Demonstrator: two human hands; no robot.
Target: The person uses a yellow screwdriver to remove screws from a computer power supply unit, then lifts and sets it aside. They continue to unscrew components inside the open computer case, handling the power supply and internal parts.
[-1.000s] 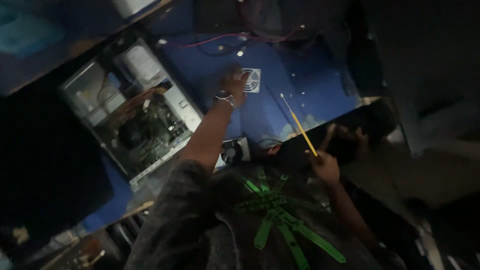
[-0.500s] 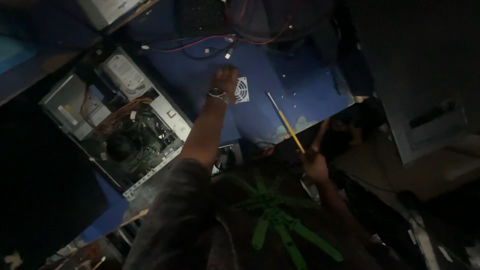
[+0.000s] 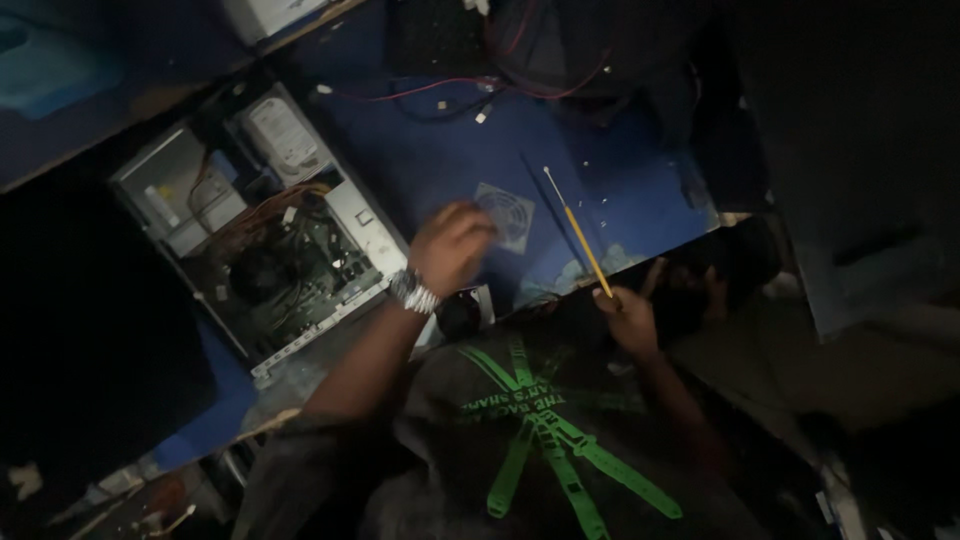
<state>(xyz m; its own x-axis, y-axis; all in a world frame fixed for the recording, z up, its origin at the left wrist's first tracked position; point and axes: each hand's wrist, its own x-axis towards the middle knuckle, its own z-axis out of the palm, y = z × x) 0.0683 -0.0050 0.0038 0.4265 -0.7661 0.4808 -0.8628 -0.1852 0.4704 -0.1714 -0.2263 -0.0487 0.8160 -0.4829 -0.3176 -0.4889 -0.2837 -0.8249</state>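
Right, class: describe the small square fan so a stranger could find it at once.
Start at the blue table, right of the open computer case. The left hand rests on a flat grey square fan with a round grille. The thin yellow-handled tool lies beside it.

counter (image 3: 440,150): matt blue, smooth | case (image 3: 255,225): bare grey metal | fan (image 3: 505,213): grey plastic | watch (image 3: 413,292): shiny metal | screwdriver (image 3: 582,240): yellow plastic handle
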